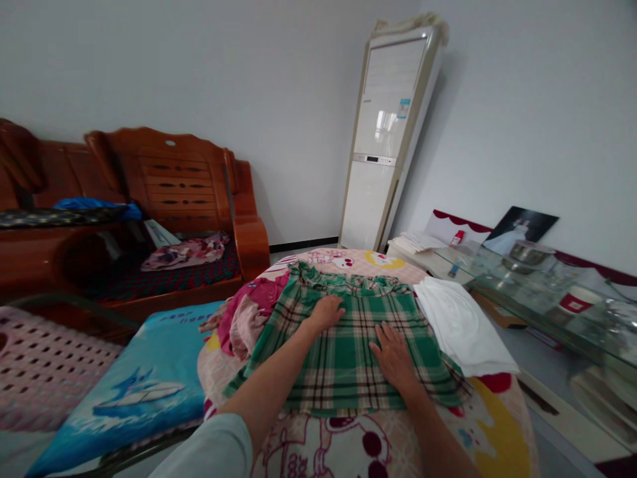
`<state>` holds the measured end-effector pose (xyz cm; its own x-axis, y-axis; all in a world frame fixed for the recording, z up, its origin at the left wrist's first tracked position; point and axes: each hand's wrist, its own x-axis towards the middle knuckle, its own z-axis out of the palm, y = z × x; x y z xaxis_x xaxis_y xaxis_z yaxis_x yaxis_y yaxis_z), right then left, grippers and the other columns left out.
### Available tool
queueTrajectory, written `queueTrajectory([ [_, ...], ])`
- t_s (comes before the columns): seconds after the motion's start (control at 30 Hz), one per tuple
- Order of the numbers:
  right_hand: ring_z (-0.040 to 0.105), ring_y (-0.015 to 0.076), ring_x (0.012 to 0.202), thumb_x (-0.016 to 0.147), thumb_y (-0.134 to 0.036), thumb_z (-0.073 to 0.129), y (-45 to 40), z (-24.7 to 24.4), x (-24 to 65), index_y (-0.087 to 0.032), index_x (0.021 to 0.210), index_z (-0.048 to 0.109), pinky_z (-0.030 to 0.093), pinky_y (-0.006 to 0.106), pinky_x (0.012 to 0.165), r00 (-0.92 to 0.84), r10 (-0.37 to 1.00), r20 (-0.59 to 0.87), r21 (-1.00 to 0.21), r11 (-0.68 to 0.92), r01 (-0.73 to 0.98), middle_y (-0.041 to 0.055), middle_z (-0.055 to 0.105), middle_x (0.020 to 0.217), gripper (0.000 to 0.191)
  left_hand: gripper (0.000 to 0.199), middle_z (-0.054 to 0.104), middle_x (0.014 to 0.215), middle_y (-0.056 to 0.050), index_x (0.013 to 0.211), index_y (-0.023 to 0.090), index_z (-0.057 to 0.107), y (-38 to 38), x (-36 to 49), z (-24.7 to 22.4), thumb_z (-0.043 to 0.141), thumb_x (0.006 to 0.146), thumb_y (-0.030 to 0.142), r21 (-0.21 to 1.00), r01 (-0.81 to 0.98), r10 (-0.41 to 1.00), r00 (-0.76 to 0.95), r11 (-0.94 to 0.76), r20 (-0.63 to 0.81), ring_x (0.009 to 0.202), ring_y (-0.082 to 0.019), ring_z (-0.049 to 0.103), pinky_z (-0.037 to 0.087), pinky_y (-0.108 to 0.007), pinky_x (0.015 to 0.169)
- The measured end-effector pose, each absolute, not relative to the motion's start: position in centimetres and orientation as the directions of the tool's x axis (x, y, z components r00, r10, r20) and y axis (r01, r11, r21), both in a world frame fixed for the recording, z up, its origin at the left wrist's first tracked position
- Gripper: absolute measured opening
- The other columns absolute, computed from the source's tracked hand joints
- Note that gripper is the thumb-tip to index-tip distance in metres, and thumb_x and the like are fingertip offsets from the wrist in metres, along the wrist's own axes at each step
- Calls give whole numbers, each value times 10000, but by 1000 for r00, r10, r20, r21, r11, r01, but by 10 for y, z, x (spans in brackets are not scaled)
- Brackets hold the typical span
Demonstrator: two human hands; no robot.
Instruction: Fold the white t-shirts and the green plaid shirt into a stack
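Observation:
A green plaid garment [343,358] with a ruffled, gathered far edge lies spread over a round table covered by a printed cloth [398,431]. My left hand [326,313] rests on its upper middle, the fingers stretched toward the right. Lower and to the right, my right hand [392,355] lies flat on the plaid fabric with its fingers spread. Neither hand grips anything. Crumpled pink clothing [249,318] sits at the garment's left side, partly beneath its edge. Folded white cloth [462,325] lies against its right side.
A blue cushion [154,372] and a pink woven chair [54,365] stand left of the table. Behind them is a wooden sofa [174,179]. A glass-topped cabinet [527,292] runs along the right, and a tall white air conditioner [383,139] fills the corner.

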<state>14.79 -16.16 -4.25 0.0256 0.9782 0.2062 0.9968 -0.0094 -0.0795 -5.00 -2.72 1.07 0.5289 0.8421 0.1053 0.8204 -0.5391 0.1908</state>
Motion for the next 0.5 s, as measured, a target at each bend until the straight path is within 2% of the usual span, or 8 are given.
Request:
queueTrajectory([
  [0.2,303,291,1391,959,-445,322,-162,-41,146,-147,1418,433,207,458,1127,47,980,194,-120,-24,993,121,344,1516,559,288,615,1150,-125,1123,208,642,6,-21,11,546,863,286,167,839,855,510,-518,95,1097,-276,585,498,-393,899],
  [0.33,326,293,1380,952,-423,353,-163,-43,144,-151,1406,451,229,469,1121,48,973,225,-127,-20,992,127,365,1504,539,255,622,1109,-109,1085,232,648,36,-15,15,577,841,227,164,846,862,500,-507,83,1059,-270,601,517,-402,856],
  [0.4,340,293,1372,949,-411,366,-163,-44,143,-161,1397,462,243,474,1113,51,969,242,-124,-22,992,128,375,1498,523,252,616,1125,-110,1099,221,635,52,-12,23,582,854,217,170,844,861,495,-508,117,1061,-254,596,515,-395,860],
  [0.5,343,292,1370,950,-415,363,-164,-44,143,-172,1397,461,247,482,1109,48,964,260,-129,-15,992,124,380,1496,517,306,583,1191,-105,1182,179,575,71,-6,38,575,898,294,192,826,842,487,-531,234,1044,-224,591,518,-409,866],
])
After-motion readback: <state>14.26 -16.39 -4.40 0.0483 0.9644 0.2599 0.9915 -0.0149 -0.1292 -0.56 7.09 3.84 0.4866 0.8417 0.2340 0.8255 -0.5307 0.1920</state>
